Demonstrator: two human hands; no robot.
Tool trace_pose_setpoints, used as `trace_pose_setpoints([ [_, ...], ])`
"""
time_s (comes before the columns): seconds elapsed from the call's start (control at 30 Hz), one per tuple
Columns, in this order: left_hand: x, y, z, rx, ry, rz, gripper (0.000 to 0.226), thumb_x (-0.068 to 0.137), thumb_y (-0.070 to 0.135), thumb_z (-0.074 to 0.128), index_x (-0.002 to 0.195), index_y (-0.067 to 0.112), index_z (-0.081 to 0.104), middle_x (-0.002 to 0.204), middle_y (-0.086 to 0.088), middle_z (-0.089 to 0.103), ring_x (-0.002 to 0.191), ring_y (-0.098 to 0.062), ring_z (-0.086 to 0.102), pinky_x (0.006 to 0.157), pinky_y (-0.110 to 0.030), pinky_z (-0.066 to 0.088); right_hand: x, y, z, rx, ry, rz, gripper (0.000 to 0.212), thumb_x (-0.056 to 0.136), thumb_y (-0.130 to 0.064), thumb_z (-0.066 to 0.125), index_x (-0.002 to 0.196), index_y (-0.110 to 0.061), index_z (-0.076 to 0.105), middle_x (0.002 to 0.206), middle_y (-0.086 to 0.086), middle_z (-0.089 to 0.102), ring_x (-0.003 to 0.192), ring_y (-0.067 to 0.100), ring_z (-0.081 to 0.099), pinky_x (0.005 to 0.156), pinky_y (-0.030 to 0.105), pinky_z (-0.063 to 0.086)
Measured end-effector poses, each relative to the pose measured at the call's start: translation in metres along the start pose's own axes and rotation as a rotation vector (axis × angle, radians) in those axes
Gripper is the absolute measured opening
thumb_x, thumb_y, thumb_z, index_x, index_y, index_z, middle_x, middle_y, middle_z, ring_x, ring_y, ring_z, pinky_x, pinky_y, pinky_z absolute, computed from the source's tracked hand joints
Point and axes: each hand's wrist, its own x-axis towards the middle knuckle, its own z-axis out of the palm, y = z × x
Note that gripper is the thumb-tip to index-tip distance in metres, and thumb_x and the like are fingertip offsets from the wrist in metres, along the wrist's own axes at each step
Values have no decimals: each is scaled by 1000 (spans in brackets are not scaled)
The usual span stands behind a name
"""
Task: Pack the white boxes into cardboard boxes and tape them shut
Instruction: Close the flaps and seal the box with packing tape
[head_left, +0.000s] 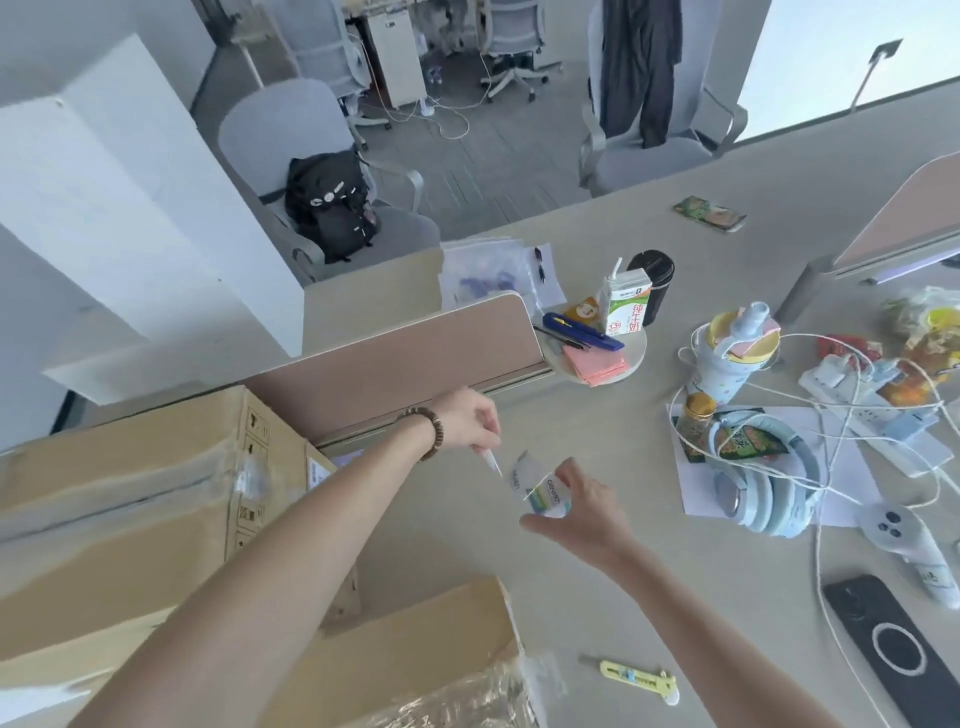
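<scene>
Around the tape roll (540, 493), bare desk (597, 431) lies open toward the round tray (597, 358) and down toward the yellow cutter (641, 678). Left of the roll, the large cardboard box (130, 509) and the partition (395, 358) behind it block passage. Right of the roll, blue headphones (763, 483) and looping white cable (826, 545) crowd the desk. Below and left of the roll, a second cardboard box (415, 654) closes that side.

"纯牛奶" on the milk carton (626, 303); handling symbols — printed on the cardboard box (130, 499).
</scene>
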Motion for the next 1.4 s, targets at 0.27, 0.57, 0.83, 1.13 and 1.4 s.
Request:
trace_pose_setpoints([
  [0.27,7,3,-84,31,290,15,9,84,14,76,92,11,78,86,0,72,84,-10,63,72,-11,47,45,-74,4,304,31,-57,44,73,-46,82,93,-30,46,86,-13,68,76,5,63,66,28,45],
  [0.57,42,4,-123,63,508,1,13,76,19,83,82,15,73,84,2,73,81,-15,67,75,-24,52,96,-102,2,458,73,-92,37,73,-55,66,99,-31,53,98,-10,72,88,16,66,77,37,48],
  [0.83,65,-1,-118,196,586,86,10,83,22,75,76,21,68,78,9,69,87,-17,64,81,-30,48,120,-104,7,564,62,-53,28,79,-46,69,94,-28,56,90,-8,71,71,3,56,66,25,39],
  [1.13,75,-11,-125,157,450,70,15,88,28,72,97,20,63,85,10,67,85,-17,63,79,-30,51,135,-100,17,574,42,-5,14,88,-30,70,92,-23,59,68,-23,61,61,-3,49,65,24,35],
  [1.4,79,-21,-118,221,418,87,31,89,24,69,117,19,58,106,4,70,97,-18,65,87,-30,51,138,-93,19,549,-38,-64,37,80,-63,58,97,-31,68,80,-14,68,74,12,54,71,33,41],
])
